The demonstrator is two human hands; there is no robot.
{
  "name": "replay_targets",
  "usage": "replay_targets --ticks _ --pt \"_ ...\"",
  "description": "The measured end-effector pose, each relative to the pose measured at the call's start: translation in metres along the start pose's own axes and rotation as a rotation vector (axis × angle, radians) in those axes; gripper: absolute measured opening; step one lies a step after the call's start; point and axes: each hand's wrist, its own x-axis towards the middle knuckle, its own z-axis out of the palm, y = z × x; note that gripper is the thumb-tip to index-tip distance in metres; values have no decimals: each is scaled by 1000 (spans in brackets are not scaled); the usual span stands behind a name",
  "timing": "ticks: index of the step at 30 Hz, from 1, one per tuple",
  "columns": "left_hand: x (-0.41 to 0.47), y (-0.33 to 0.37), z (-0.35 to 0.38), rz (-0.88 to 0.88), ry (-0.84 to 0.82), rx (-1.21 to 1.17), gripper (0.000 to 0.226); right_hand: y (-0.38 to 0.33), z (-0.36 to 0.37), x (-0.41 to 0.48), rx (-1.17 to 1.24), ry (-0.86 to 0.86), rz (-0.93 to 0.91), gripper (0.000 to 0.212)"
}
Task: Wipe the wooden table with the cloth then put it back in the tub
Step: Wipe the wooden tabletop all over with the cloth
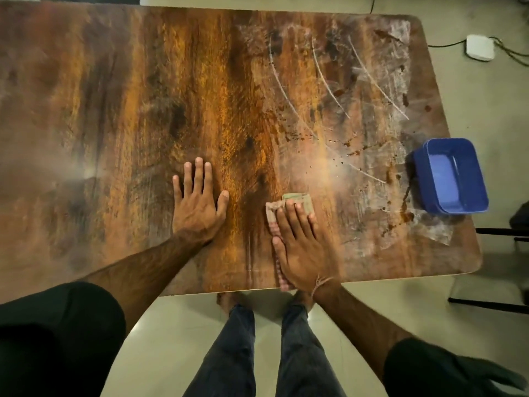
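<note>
No writing, label, brand, number or sign can be read: the wooden table (pixel 143 110), the blue tub (pixel 418 179), the cloth (pixel 303 200) and the white box (pixel 480 47) on the far right floor show none.

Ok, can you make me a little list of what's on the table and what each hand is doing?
table: wooden, brown
left hand: flat on the bare wood, fingers straight
right hand: pressing flat on the cloth, near the front edge
cloth: folded, partly checked, mostly hidden under the right hand
tub: blue, at the table's right edge, no cloth in it
mess: white smears and dark spots on the right part of the table
</note>
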Motion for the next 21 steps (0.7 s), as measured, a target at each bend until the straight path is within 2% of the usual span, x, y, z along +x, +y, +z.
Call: replay_targets --ticks 2,8,10,14,18,21 --pt "-2 12 2 1 5 -4 78 25 -2 -6 30 1 -6 65" --pt "-10 59 15 12 -1 23 77 65 -15 36 71 25 208 65" --pt "-11 71 21 15 -14 26 76 65 -13 26 76 32 184 64" --pt "-14 92 31 16 -7 20 75 90 -7 -29 62 1 18 65" --pt "-17 112 38 -2 11 10 75 129 -15 -15 77 2 104 65" --pt "-18 115 40 -22 19 22 75 131 -21 11 94 11 185 64"
